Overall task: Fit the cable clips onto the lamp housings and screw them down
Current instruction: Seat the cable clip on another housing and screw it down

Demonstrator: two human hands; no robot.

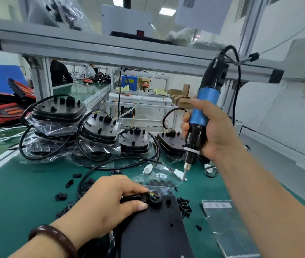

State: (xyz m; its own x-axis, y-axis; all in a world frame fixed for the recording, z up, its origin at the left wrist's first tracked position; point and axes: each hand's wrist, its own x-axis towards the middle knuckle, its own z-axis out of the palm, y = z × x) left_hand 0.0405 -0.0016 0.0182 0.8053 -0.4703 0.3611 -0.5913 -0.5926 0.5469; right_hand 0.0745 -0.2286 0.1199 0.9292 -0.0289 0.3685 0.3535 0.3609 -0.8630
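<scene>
Right now the left hand [109, 203] rests on the near lamp housing [155, 228], thumb and fingers pressed around the black cable [135, 197] where it enters the round socket at the housing's 11 o'clock corner. The housing lies flat on the green mat [17, 198], its near edge running out of view at 6 o'clock. A dark beaded bracelet [55, 237] circles that wrist.

The right hand [215, 131] is closed around a blue-and-black electric screwdriver [202, 116], held upright at 2 o'clock from the housing, its tip hanging just above the mat and clear of the housing. Its cord loops up toward the frame rail [129, 54] overhead.

Loose black cable clips [60, 196] are scattered at 9 o'clock of the housing, and a small heap of black screws [185, 206] lies just beside its right edge at 3 o'clock. A clear plastic bag [159, 178] holding more dark small parts sits at 12 o'clock, between the housing and the screwdriver tip. A shiny foil packet [226, 226] lies at 4 o'clock.

Open mat remains at 8 o'clock. Further back, at 11 to 1 o'clock, stacked housings [99, 131] with looping cables, some in plastic wrap, crowd the bench up to its far edge.
</scene>
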